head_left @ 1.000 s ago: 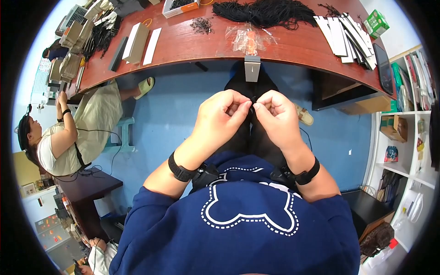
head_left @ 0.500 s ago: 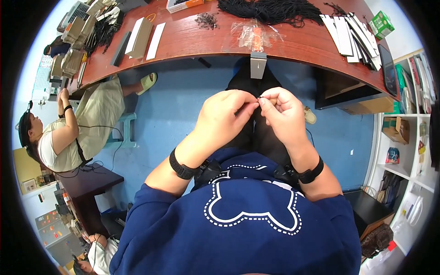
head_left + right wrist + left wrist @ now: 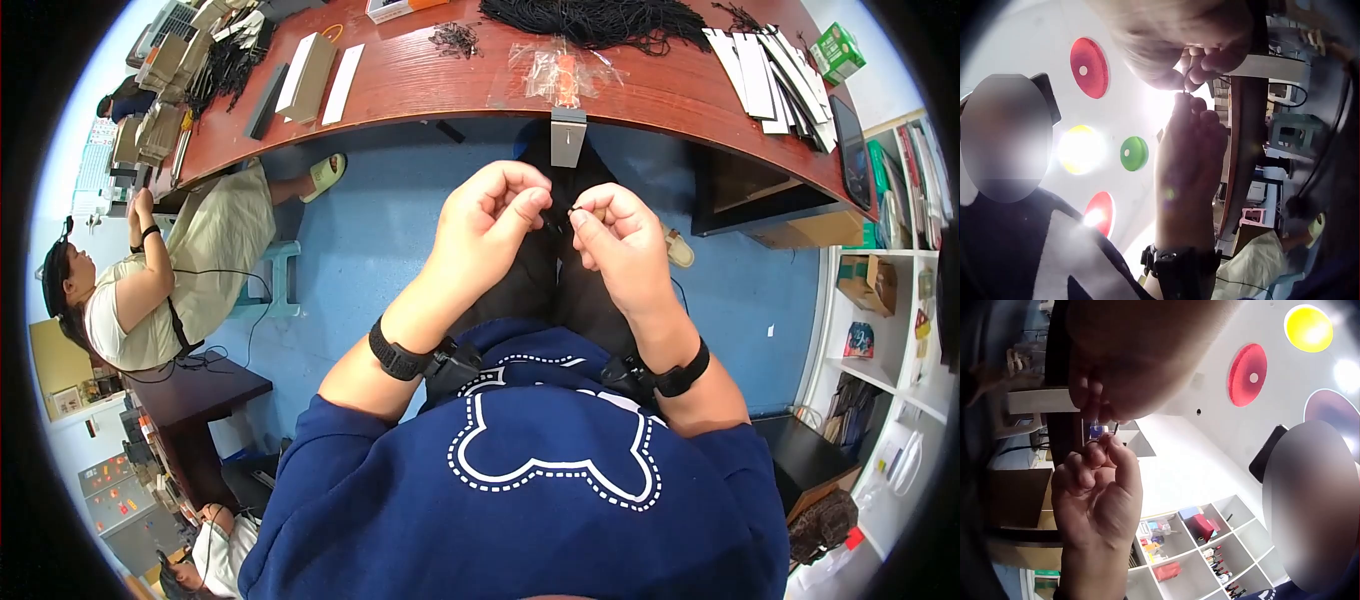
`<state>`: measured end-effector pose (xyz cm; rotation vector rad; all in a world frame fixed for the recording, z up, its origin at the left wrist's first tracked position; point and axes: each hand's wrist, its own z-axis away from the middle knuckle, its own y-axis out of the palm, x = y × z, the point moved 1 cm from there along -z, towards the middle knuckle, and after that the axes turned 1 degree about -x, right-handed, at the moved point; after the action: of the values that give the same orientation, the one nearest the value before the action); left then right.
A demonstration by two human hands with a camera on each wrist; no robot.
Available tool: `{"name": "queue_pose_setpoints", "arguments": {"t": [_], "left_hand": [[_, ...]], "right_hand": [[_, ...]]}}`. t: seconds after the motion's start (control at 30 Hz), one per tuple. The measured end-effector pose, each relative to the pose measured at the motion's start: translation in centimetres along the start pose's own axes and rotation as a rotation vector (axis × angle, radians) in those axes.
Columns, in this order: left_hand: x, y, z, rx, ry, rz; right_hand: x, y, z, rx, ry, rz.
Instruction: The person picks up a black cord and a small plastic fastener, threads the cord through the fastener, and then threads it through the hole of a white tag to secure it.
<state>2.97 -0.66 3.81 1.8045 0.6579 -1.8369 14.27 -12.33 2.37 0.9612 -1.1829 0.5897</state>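
Just short of the near edge of the curved, red-brown wooden worktop [image 3: 430,85], both hands are raised over the lap with a thin black cord [image 3: 1093,442] strung between them. The left hand [image 3: 495,222] has its fingers curled tight, thumb and forefinger pinching one end. The right hand [image 3: 620,245] nips the other end in a small loop between its fingertips, knuckles bent and wrist cocked inward. Half a second ago the fingertips of the two hands touched; now a narrow gap shows between them and the left hand sits slightly farther up. On the worktop lie a shaggy bundle of black cords [image 3: 600,18], a crinkled clear plastic bag [image 3: 560,72] and flat white card strips [image 3: 760,80].
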Motion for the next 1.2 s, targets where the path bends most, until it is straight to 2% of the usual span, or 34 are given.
{"name": "queue_pose_setpoints", "arguments": {"t": [0.03, 0.1, 0.17, 0.23, 0.3, 0.37, 0.4, 0.47, 0.5, 0.57, 0.6, 0.63, 0.7, 0.73, 0.77, 0.8, 0.83, 0.87, 0.9, 0.97, 1.03, 1.1, 1.17, 1.2], "left_hand": [[0.2, 0.3, 0.0, -0.001, 0.001, 0.0], [0.7, 0.8, 0.0, 0.044, -0.068, 0.212], [1.2, 1.1, 0.0, 0.049, -0.039, 0.134], [1.5, 1.3, -0.2, -0.016, 0.105, 0.112], [1.7, 1.4, -0.4, -0.036, 0.128, 0.101], [2.0, 1.2, -0.8, -0.126, 0.36, -0.21], [2.0, 1.1, -0.8, -0.126, 0.361, -0.211], [2.2, 0.8, -0.8, -0.089, 0.099, -0.048], [2.1, 0.4, -0.9, -0.087, 0.098, -0.048], [1.5, -0.6, -1.4, -0.047, 0.252, -0.563], [1.0, -0.9, -1.5, 0.016, 0.351, -0.697], [0.8, -1.2, -1.5, 0.013, 0.347, -0.697], [0.6, -1.2, -1.1, 0.384, 0.468, -0.809], [0.4, -1.0, -1.0, 0.453, 0.372, -0.726], [0.5, -1.0, -0.9, 0.456, 0.371, -0.724], [0.6, -1.1, -1.0, 0.511, 0.224, -0.544], [0.7, -1.3, -1.1, 0.56, 0.079, -0.363], [0.7, -1.5, -1.2, 0.558, 0.08, -0.361], [0.7, -1.9, -1.3, 0.574, -0.027, -0.254], [0.8, -2.3, -1.2, 0.601, -0.246, -0.034], [0.9, -2.4, -1.0, 0.611, -0.258, 0.021], [1.0, -2.4, -1.1, 0.636, -0.289, 0.013], [1.2, -2.4, -1.4, 0.64, -0.299, -0.023], [1.3, -2.4, -1.4, 0.643, -0.309, -0.06]], "right_hand": [[0.0, 0.2, -0.1, -0.017, 0.023, -0.045], [-0.2, 0.3, -0.2, -0.031, 0.043, -0.089], [-0.9, 0.4, -0.4, 0.013, 0.048, -0.21], [-1.1, 0.5, -0.6, -0.003, 0.087, -0.241], [-1.1, 0.5, -0.6, -0.019, 0.126, -0.273], [-1.1, 0.7, -0.5, -0.005, 0.186, -0.292], [-0.8, 0.6, -0.6, -0.005, 0.186, -0.293], [-0.4, 0.2, -0.7, 0.086, 0.34, 0.009], [-0.4, -0.1, -0.7, 0.084, 0.34, 0.008], [-0.2, -0.6, -0.8, 0.098, -0.122, 0.608], [1.0, -0.5, -0.9, 0.095, -0.201, 0.666], [2.0, -0.4, -1.0, 0.105, -0.277, 0.684], [2.9, -0.7, -1.9, 0.272, -0.438, 0.878], [2.7, -0.6, -2.1, 0.27, -0.433, 0.878], [2.2, -0.5, -2.4, 0.319, -0.264, 0.615], [1.7, -0.5, -2.7, 0.363, -0.099, 0.35], [1.3, -0.7, -2.7, 0.364, -0.098, 0.353], [0.7, -0.9, -2.8, 0.364, -0.009, 0.143], [0.0, -1.3, -2.9, 0.361, 0.08, -0.068], [-1.4, -2.2, -2.8, 0.409, 0.061, -0.072], [-1.4, -2.0, -2.3, 0.536, 0.013, -0.069], [-1.3, -1.9, -2.0, 0.498, -0.009, -0.108], [-1.3, -2.3, -2.0, 0.38, -0.035, 0.07], [-1.3, -2.1, -1.9, 0.38, -0.033, 0.07]]}}
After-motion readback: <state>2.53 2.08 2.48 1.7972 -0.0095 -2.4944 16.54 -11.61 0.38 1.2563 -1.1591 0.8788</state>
